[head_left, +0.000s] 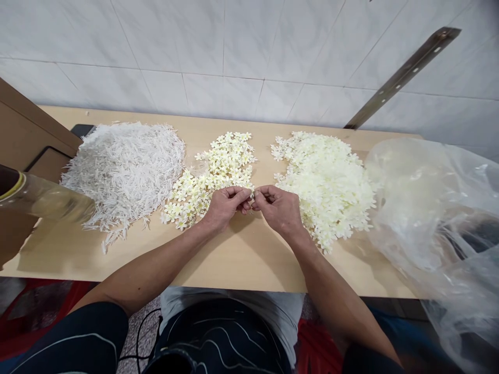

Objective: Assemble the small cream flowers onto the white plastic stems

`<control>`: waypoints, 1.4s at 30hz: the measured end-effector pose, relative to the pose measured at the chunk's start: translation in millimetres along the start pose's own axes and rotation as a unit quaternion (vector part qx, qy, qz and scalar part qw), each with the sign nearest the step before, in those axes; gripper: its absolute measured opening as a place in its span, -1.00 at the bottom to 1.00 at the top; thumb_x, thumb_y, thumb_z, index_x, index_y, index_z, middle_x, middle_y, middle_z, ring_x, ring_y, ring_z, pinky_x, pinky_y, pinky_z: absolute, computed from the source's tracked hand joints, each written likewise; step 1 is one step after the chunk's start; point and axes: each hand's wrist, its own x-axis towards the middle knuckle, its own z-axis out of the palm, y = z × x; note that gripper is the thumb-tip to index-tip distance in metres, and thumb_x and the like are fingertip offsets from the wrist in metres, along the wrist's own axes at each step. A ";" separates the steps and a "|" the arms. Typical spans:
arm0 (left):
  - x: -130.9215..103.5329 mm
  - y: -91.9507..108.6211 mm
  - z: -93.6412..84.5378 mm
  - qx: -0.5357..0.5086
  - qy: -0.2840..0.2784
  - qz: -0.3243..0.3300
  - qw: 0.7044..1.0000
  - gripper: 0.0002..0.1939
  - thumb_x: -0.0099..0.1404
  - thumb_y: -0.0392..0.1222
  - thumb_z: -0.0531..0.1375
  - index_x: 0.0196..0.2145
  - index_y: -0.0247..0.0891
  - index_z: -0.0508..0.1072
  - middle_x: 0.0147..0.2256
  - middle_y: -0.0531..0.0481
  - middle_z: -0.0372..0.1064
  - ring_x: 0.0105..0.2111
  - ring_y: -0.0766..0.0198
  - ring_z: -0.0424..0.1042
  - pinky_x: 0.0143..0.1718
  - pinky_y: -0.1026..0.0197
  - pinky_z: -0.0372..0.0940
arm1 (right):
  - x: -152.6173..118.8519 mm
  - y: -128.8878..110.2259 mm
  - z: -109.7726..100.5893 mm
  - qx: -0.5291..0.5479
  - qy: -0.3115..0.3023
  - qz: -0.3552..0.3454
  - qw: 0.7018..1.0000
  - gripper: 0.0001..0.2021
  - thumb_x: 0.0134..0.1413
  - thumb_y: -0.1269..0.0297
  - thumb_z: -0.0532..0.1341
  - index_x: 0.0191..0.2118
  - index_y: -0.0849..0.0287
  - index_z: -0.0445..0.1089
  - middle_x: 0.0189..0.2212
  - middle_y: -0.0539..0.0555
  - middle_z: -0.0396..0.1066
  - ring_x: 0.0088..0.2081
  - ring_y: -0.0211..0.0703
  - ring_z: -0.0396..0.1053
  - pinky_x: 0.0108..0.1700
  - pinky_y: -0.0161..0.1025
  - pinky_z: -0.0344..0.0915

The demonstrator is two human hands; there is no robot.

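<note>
My left hand (228, 204) and my right hand (279, 208) meet above the middle of the table, fingertips almost touching. Both are closed in a pinch. A small pale artificial flower (252, 192) shows between the fingertips, by my right thumb and finger; what the left fingers pinch is hidden. Just behind and left of my hands lies a loose spread of small cream flowers with yellow-green centres (228, 161). Beside my right hand is a larger heap of pale flower heads (331, 187). Farther left lies a heap of thin white stem-like pieces (128, 166).
A clear plastic bag (429, 202) slumps over the table's right end. At the left, a clear bottle-like container (54, 200) leans in beside a brown box (27, 119). A tiled wall stands behind the wooden table (249, 259), with a slotted metal bracket (405, 78) against it.
</note>
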 end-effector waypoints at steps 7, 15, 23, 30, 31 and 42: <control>2.0 -2.2 -1.7 -0.012 -0.007 0.002 1.000 -0.60 0.17 0.08 0.44 -0.34 -0.37 0.59 -0.50 -0.05 0.48 -0.55 0.38 0.40 -0.49 0.30 0.28 | -0.9 -6.8 0.7 0.034 0.008 0.025 0.999 -0.81 0.21 0.21 0.23 -0.25 0.19 0.56 -0.47 0.06 0.60 -0.46 -0.15 0.58 -0.34 -0.27 0.50; -1.2 3.2 0.3 -0.019 -0.007 -0.005 1.000 -0.59 0.17 0.10 0.44 -0.35 -0.36 0.55 -0.53 -0.03 0.45 -0.58 0.39 0.37 -0.48 0.30 0.29 | 1.4 -10.1 1.3 0.119 -0.005 0.075 0.990 -0.82 0.17 0.19 0.28 -0.29 0.20 0.52 -0.51 0.03 0.56 -0.48 -0.16 0.57 -0.31 -0.24 0.57; -0.7 4.6 1.1 -0.012 0.023 0.014 1.000 -0.61 0.17 0.08 0.43 -0.34 -0.36 0.56 -0.51 -0.03 0.46 -0.55 0.36 0.41 -0.49 0.30 0.32 | -0.8 -11.0 -0.9 0.090 0.001 0.036 0.995 -0.76 0.19 0.11 0.33 -0.20 0.19 0.54 -0.42 0.07 0.59 -0.40 -0.11 0.60 -0.27 -0.19 0.59; -0.2 -1.5 -1.2 0.029 0.042 0.035 0.998 -0.62 0.21 0.10 0.41 -0.33 -0.33 0.57 -0.52 -0.03 0.47 -0.58 0.36 0.41 -0.49 0.28 0.34 | -2.1 -0.6 1.5 -0.072 0.048 -0.067 0.994 -0.78 0.24 0.07 0.31 -0.22 0.11 0.59 -0.29 0.10 0.64 -0.29 -0.04 0.61 -0.12 -0.13 0.55; -0.6 -1.3 -0.8 0.029 0.039 0.031 0.998 -0.61 0.20 0.10 0.41 -0.34 -0.33 0.57 -0.52 -0.04 0.47 -0.57 0.35 0.41 -0.49 0.28 0.34 | -2.0 -0.2 1.6 -0.084 0.047 -0.074 0.993 -0.78 0.25 0.08 0.30 -0.22 0.10 0.60 -0.28 0.10 0.64 -0.28 -0.04 0.61 -0.10 -0.13 0.54; -4.2 1.1 0.2 -0.001 -0.013 0.018 1.000 -0.62 0.17 0.07 0.44 -0.28 -0.33 0.59 -0.40 -0.10 0.53 -0.49 0.31 0.47 -0.45 0.25 0.38 | -0.8 -16.2 -3.6 0.058 0.025 0.081 0.995 -0.75 0.16 0.08 0.30 -0.33 0.17 0.55 -0.51 0.06 0.58 -0.50 -0.11 0.57 -0.41 -0.27 0.51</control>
